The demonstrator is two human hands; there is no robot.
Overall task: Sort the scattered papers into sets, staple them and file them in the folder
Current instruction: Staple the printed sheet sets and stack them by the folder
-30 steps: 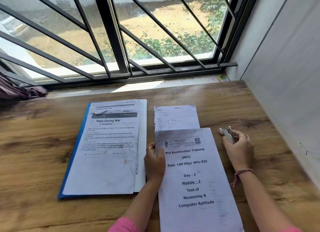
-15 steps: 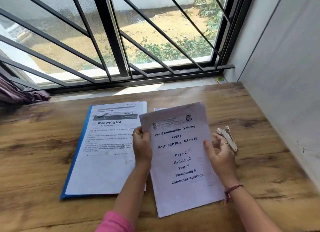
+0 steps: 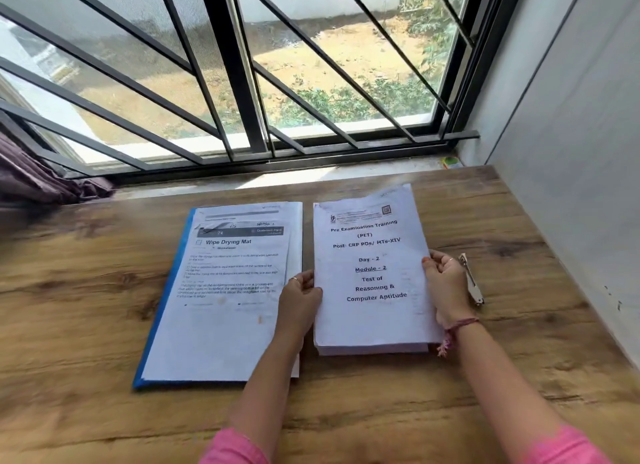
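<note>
Filed: one set [image 3: 221,301] is lying in the blue folder [image 3: 162,311].
In hand: left hand [image 3: 299,299] and right hand [image 3: 446,287] are each pinching an edge of the paper stack [image 3: 372,276] on the worktop [image 3: 86,307].
Remaining: stapler [image 3: 471,280] is waiting beside the right hand; stapling and filing appear outstanding.

On the table [image 3: 86,307], the folder [image 3: 162,311] lay at nine o'clock of the paper stack [image 3: 372,276], just beside it, with sheets [image 3: 221,290] on top. The left hand [image 3: 299,299] sat between them, at the stack's nine o'clock edge; the right hand [image 3: 446,287] at its three o'clock edge. The stapler [image 3: 471,280] lay just beyond, at three o'clock. The window [image 3: 242,65] stood at twelve.
</note>
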